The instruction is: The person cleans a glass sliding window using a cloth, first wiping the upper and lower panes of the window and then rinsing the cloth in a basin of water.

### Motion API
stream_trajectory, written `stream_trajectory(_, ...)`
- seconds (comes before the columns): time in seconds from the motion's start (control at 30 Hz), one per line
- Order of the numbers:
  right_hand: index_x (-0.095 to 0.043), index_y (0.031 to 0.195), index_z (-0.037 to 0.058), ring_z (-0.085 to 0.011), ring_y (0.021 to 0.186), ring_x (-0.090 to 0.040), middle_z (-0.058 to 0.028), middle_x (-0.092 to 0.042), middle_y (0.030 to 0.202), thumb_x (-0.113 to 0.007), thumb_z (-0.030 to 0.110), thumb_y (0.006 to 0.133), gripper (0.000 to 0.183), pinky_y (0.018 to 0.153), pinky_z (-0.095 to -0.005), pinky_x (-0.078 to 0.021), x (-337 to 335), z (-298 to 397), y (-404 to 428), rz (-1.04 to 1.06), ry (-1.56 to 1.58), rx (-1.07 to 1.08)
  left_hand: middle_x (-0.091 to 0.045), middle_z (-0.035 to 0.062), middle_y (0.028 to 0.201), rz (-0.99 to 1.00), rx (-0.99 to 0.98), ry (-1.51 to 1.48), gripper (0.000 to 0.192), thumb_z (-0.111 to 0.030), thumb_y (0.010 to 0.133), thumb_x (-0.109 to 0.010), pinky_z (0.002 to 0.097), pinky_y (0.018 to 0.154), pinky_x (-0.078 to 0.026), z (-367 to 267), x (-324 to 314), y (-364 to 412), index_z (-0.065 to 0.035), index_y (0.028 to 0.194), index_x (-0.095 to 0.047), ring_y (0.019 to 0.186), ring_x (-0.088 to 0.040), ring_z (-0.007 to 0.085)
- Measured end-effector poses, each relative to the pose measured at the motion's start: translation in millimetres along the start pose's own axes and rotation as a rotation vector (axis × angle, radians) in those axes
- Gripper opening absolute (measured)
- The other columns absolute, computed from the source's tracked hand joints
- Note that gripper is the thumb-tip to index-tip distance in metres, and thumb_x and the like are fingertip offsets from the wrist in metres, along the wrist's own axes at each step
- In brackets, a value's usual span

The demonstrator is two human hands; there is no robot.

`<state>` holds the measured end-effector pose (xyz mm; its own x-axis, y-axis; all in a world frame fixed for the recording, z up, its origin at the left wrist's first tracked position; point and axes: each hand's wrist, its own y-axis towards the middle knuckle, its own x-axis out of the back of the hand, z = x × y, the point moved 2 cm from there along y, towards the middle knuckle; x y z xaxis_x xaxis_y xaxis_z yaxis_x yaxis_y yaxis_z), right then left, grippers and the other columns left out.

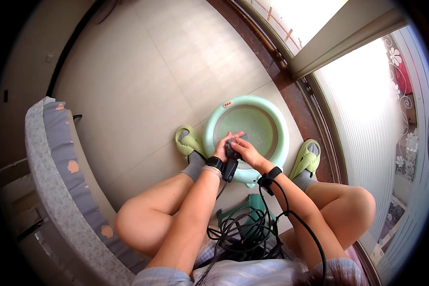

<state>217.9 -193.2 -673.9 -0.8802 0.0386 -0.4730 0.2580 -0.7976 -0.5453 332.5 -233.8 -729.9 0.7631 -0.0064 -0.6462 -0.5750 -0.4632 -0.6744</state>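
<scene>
A mint-green plastic basin (283,143) stands on the floor between my feet, with water in its bottom. Over its near side I hold a wet-looking dark grey cloth (231,150), bunched up small; whether it is a sock cannot be made out. It rests against the palm of my left hand (222,146), whose fingers stretch out beneath and beyond it. My right hand (249,153) presses on the cloth from the right, thumb and fingers bent over it. Both hands are close together, partly hiding the cloth.
Black straps with devices sit on both wrists; a coiled black cable (241,228) lies in my lap. Below is a green stool (252,203). Green slippers (189,141) flank the basin. A sliding-door track (318,103) runs right, a bed edge (71,186) left.
</scene>
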Motion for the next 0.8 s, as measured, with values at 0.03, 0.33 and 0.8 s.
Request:
stream_trajectory(0.03, -0.056, 0.104, 0.0034, -0.0201, 0.089, -0.057, -0.009, -0.061, 0.097, -0.053, 0.023, 0.088, 0.025, 0.079, -0.0316, -0.0429, 3.6, -5.0, 0.7, 0.004, 0.002, 0.003, -0.058, 0.0124, 0.111, 0.038, 0.082, -0.077, 0.049, -0.045, 0.095, -0.039, 0.0367, 0.087, -0.047, 2.6, 3.6, 1.0, -0.0046, 0.118, -0.054, 0.099, -0.057, 0.0238)
stream_trajectory(0.33, -0.049, 0.097, 0.0078, -0.0365, 0.084, -0.058, -0.0141, -0.054, 0.095, -0.05, 0.015, 0.085, 0.014, 0.069, -0.046, -0.0483, 40.4, -11.4, -5.9, -0.274, -1.198, 0.205, -0.056, 0.0172, 0.107, -0.569, 0.035, 0.525, 0.041, -0.032, 0.095, -0.04, 0.0375, 0.081, -0.046, 35.4, -8.5, 21.8, 0.0034, 0.116, -0.046, 0.096, -0.056, 0.0271)
stream_trajectory(0.8, -0.026, 0.143, 0.0207, -0.0469, 0.131, -0.019, -0.0123, -0.012, 0.151, -0.055, 0.023, 0.08, 0.069, 0.104, -0.0575, -0.0213, 42.2, -18.9, 3.5, -0.547, -1.61, 0.04, 0.001, 0.0117, 0.152, -0.466, 0.006, 1.904, 0.072, -0.018, 0.082, -0.049, 0.0646, 0.104, -0.004, 34.1, -61.2, -11.5, -0.015, 0.145, -0.014, 0.139, 0.004, 0.0379)
